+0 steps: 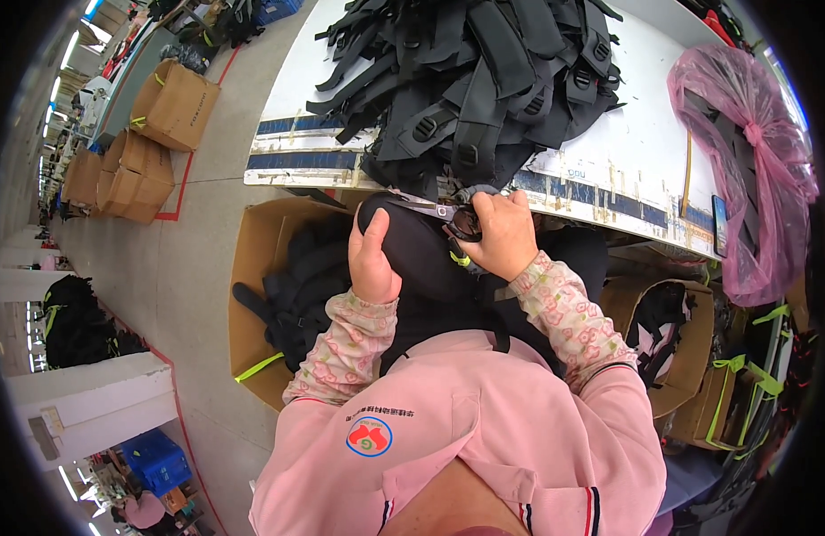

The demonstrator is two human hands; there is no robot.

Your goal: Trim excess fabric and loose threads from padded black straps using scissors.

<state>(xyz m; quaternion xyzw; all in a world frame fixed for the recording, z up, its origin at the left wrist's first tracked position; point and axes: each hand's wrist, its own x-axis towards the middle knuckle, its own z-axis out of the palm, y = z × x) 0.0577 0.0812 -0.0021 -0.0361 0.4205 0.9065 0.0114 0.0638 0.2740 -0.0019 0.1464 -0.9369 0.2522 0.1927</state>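
My left hand (374, 256) is closed at the edge of a black padded fabric piece (417, 246) with a rounded upper end, its thumb up along the side. That piece lies over my lap, and I cannot tell its exact kind. My right hand (504, 234) grips a pair of scissors (444, 212) by its dark handles. The blades point left, across the top of the black piece, toward my left thumb. Just beyond both hands, a large heap of black backpack straps (484, 98) with buckles lies on the white table (654, 170).
An open cardboard box (261, 223) with black padded pieces stands left of my lap. Another box (698, 348) sits under the table at right. A pink plastic bag (761, 161) and a phone (720, 225) are at the table's right end. Cartons (176, 103) stand on the floor at left.
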